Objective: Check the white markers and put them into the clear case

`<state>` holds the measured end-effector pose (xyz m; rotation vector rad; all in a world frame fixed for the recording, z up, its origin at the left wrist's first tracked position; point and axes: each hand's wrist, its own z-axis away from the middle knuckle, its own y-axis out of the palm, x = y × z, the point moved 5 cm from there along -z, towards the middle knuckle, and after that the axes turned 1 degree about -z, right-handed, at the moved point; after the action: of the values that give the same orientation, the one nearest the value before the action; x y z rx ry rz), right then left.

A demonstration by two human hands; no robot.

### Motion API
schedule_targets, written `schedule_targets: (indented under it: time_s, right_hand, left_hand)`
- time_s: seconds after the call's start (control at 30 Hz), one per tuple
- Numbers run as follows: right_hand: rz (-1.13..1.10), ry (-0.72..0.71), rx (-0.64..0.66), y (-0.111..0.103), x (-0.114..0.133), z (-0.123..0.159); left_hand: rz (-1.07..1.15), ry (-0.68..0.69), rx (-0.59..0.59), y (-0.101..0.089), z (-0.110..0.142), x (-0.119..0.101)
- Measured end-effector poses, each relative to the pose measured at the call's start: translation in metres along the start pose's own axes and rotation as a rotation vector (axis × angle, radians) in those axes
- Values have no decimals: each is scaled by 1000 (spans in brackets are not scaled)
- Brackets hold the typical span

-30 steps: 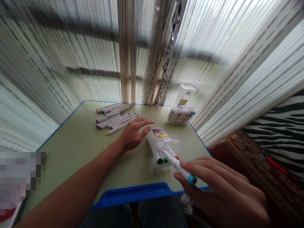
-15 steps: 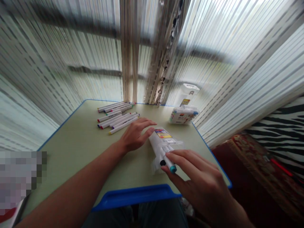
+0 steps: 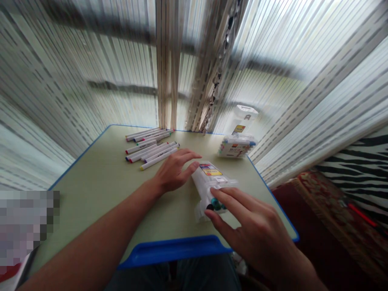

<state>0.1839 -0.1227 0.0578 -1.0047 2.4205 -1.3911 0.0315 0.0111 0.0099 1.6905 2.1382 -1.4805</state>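
A clear plastic marker case (image 3: pixel 208 180) with a yellow and red label lies on the green table (image 3: pixel 103 182), its open end towards me. My left hand (image 3: pixel 174 171) rests flat against the case's left side, fingers stretched out. My right hand (image 3: pixel 242 216) pinches a white marker with a teal cap (image 3: pixel 216 202) at the case's mouth; almost all of the marker is inside the case. Other capped ends, one black, show beside it.
Several loose markers (image 3: pixel 151 145) lie in rows at the far left of the table. A second filled marker case (image 3: pixel 236 146) and a white container (image 3: pixel 245 117) stand at the far right corner. Striped curtains close in behind. A blue tray edge (image 3: pixel 174 248) fronts the table.
My right hand has slid the teal-capped marker forward from outside the case into its open end. The left hand has stayed against the case.
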Motion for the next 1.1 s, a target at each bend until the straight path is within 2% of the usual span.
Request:
schedule_targets:
  time_s: [0.17, 0.3, 0.4, 0.47, 0.53, 0.6, 0.7, 0.8, 1.0, 1.1]
  right_hand:
    - [-15, -14, -34, -6, 1, 4]
    - [-36, -13, -141, -32, 1, 6]
    - [-35, 67, -248, -53, -16, -11]
    - [-64, 113, -301, -53, -38, -35]
    - [-167, 189, -290, -36, -69, -64]
    - [-339, 258, -251, -6, -99, -88]
    - [-502, 305, -209, 38, -129, -104]
    - [-565, 348, -250, 63, -142, -94]
    - [-596, 369, -224, 82, -155, -70]
    - [-603, 371, -200, 90, -161, -71]
  left_hand:
    - [0, -9, 2, 0, 0, 0]
    - [-4, -14, -1, -1, -1, 2]
    - [-27, -43, -35, -3, -2, 7]
    - [-50, -71, -87, -5, -3, 11]
    - [-87, -99, -145, -9, -3, 16]
    - [-148, -130, -182, -14, -4, 21]
    - [-265, -200, -244, -25, -5, 27]
    - [-329, -276, -368, -43, -3, 33]
    - [-383, -380, -668, -84, 9, 51]
    - [-382, -402, -689, -94, 11, 59]
